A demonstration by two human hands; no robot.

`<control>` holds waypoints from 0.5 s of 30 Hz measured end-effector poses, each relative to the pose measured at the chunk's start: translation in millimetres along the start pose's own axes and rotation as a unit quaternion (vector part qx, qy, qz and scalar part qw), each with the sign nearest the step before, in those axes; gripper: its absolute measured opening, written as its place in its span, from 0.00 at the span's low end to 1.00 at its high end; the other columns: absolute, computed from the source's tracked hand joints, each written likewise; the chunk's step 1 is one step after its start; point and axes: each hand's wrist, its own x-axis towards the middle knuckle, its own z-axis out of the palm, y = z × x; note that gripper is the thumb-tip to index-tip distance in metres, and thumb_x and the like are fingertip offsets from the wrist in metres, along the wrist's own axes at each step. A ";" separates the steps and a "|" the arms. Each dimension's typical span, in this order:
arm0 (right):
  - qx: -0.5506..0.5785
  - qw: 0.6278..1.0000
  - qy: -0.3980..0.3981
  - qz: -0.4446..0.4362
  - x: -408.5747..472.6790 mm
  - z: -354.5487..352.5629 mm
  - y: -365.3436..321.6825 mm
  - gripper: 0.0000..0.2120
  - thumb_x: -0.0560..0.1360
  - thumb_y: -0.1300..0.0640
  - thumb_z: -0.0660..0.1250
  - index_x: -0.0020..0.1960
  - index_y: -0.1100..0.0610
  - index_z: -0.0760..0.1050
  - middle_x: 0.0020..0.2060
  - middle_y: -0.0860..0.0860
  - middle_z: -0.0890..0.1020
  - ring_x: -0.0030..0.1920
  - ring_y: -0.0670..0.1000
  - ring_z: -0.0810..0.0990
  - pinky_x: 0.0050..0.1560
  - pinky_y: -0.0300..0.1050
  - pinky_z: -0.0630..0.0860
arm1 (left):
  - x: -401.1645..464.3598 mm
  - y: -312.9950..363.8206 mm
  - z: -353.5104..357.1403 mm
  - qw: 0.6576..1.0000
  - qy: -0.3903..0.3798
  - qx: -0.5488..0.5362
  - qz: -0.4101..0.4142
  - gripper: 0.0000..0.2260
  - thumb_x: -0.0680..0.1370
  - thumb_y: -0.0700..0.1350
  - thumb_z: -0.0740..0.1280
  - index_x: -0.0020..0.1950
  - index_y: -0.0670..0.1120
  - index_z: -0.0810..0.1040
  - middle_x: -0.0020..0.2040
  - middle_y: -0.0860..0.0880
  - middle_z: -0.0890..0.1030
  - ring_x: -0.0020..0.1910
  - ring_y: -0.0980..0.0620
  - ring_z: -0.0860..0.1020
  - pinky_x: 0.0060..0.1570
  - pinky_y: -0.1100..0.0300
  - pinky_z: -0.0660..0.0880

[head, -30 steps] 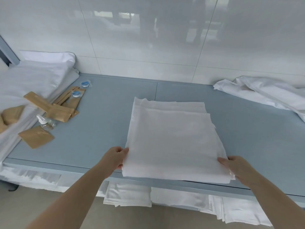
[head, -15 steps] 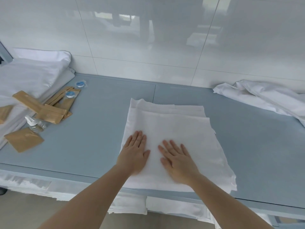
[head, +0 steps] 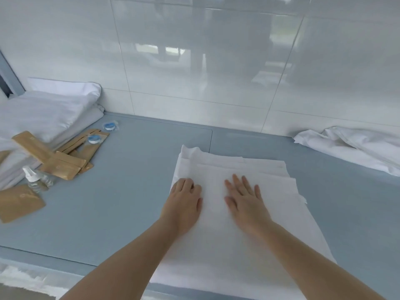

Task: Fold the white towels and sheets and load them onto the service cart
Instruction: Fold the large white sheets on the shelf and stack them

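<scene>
On the blue table [head: 108, 213] I keep the folded white sheet [head: 249, 245] near the front edge. My 2 hands moved further up it since 0.5 s: right hand [head: 245, 202] flat and spread, left hand [head: 184, 202] fingers bent, pressing. Smoothing seems almost finished.

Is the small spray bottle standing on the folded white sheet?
No, the spray bottle stands far left among brown packets, apart from the folded sheet.
</scene>
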 end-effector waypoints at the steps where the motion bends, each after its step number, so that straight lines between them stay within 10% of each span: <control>1: 0.002 0.999 -0.012 -0.047 7.1 5.4 -18.3 0.25 0.82 0.45 0.43 0.78 0.46 0.44 0.78 0.44 0.42 0.77 0.47 0.37 0.74 0.56 0.33 | 2.0 -0.4 3.6 1.000 -0.023 0.003 -0.007 0.15 0.81 0.47 0.57 0.62 0.40 0.73 0.66 0.41 0.70 0.69 0.41 0.65 0.72 0.53 0.57; 5: -0.023 0.996 -0.017 -0.083 38.0 14.6 -42.7 0.24 0.82 0.46 0.42 0.78 0.42 0.43 0.77 0.39 0.43 0.76 0.43 0.39 0.74 0.56 0.33 | 8.8 -6.1 18.1 0.994 -0.101 0.037 -0.031 0.29 0.82 0.54 0.47 0.79 0.42 0.46 0.79 0.45 0.45 0.78 0.50 0.40 0.74 0.57 0.34; 10: -0.025 0.998 -0.029 -0.050 66.0 10.4 -23.5 0.24 0.81 0.39 0.40 0.76 0.36 0.43 0.77 0.39 0.45 0.77 0.45 0.42 0.75 0.54 0.37 | 47.2 -10.8 7.4 0.992 -0.038 0.122 -0.006 0.18 0.82 0.50 0.51 0.62 0.44 0.75 0.61 0.46 0.78 0.62 0.46 0.72 0.63 0.56 0.59; 15: -0.036 0.999 -0.032 0.015 80.4 5.3 13.3 0.27 0.78 0.35 0.39 0.77 0.37 0.44 0.77 0.40 0.47 0.77 0.45 0.44 0.75 0.54 0.38 | 61.1 -26.8 18.2 0.997 -0.031 0.063 0.031 0.14 0.80 0.52 0.54 0.60 0.46 0.70 0.61 0.49 0.71 0.63 0.46 0.68 0.66 0.58 0.58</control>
